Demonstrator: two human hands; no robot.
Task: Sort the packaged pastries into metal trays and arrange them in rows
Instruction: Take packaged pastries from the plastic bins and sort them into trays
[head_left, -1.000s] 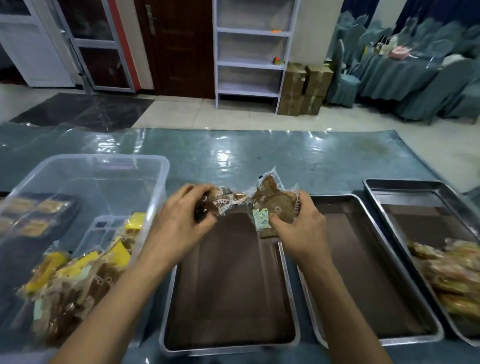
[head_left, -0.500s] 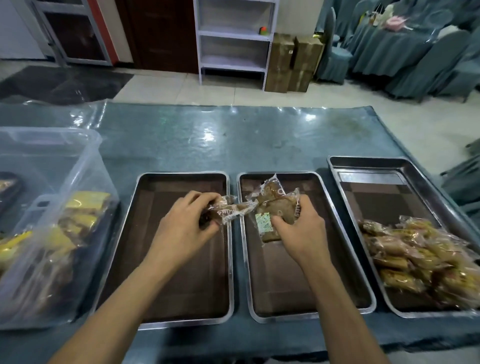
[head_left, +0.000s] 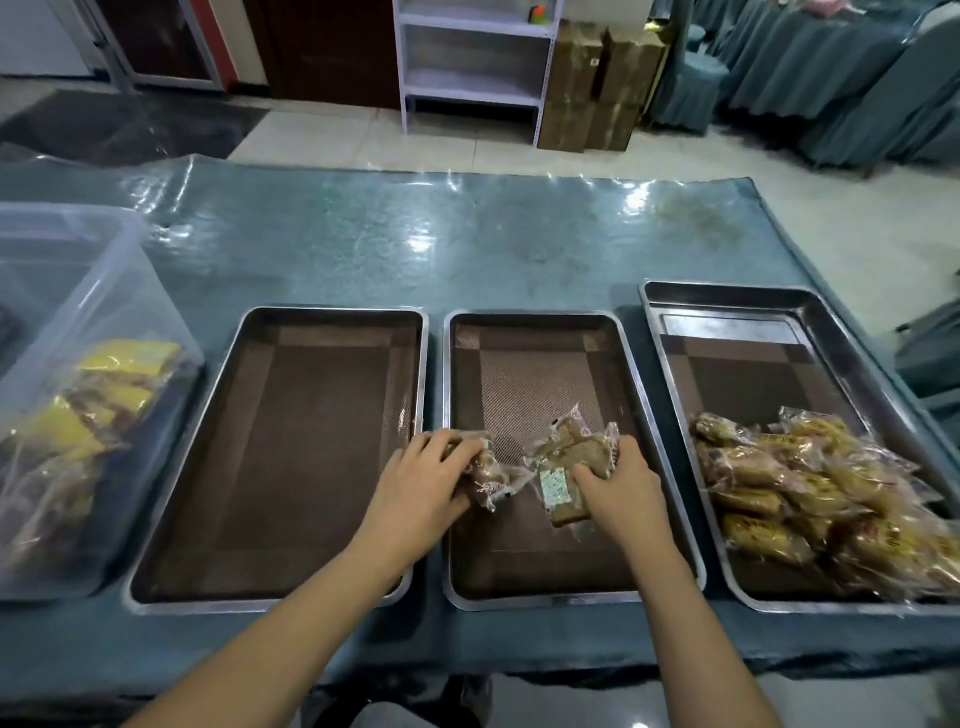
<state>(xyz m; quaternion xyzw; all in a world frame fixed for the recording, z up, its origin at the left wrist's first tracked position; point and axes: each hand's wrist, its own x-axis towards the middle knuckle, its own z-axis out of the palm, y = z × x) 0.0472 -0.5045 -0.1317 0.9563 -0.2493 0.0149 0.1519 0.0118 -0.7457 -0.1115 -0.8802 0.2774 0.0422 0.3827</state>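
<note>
Here, three metal trays stand side by side on the table, which is covered in blue cloth under clear film; each tray holds a brown woven liner. The left tray carries no pastries. Over the middle tray both hands work near its centre. The left hand curls its fingers round one wrapped brown pastry, held at the tray's left rim. The right hand grips a small bundle of flat brown pastries in clear wrappers, apparently two, though the exact count cannot be told. A pale printed sachet shows through the lowest wrapper; its writing is too small to read. The two held lots lie just beside each other, low over the liner; whether they touch it cannot be told. The right tray holds an unsorted heap of golden pastries in clear wrappers with red print, illegible and too many and overlapping to count; the heap fills the tray's near half. At far left, one clear plastic bin contains further packets, yellow and brown, seen dimly through its wall.
</note>
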